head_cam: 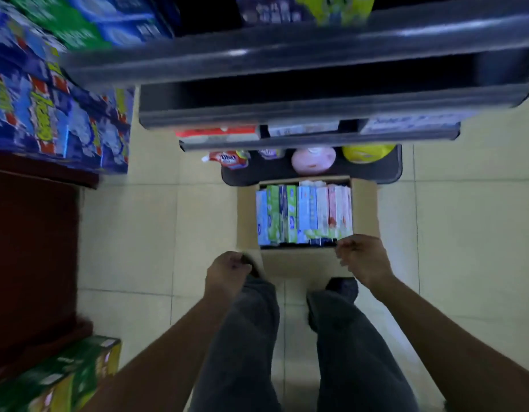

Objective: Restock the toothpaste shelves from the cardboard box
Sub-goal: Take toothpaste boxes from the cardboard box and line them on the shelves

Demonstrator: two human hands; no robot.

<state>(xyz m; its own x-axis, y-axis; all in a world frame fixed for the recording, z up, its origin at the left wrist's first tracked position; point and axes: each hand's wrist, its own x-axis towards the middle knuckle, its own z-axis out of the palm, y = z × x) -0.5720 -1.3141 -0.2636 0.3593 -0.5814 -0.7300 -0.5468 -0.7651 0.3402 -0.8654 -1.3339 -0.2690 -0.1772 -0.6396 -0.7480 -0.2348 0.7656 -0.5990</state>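
Observation:
An open cardboard box (365,209) stands on the tiled floor in front of my feet, packed with upright toothpaste cartons (305,214) in blue, green, white and pink. My left hand (227,273) hangs curled at the box's near left corner, with nothing visible in it. My right hand (363,260) is curled at the near right corner, just over the box rim; whether it touches the rim is unclear. Dark shelves (302,114) rise beyond the box, the lower one holding red and white cartons (217,132).
The bottom shelf (385,171) holds a red pouch (227,159), a pink round tub (314,160) and a yellow one (366,153). Blue boxes (49,120) are stacked at left, green boxes (58,376) at lower left. A dark red mat (31,251) lies left.

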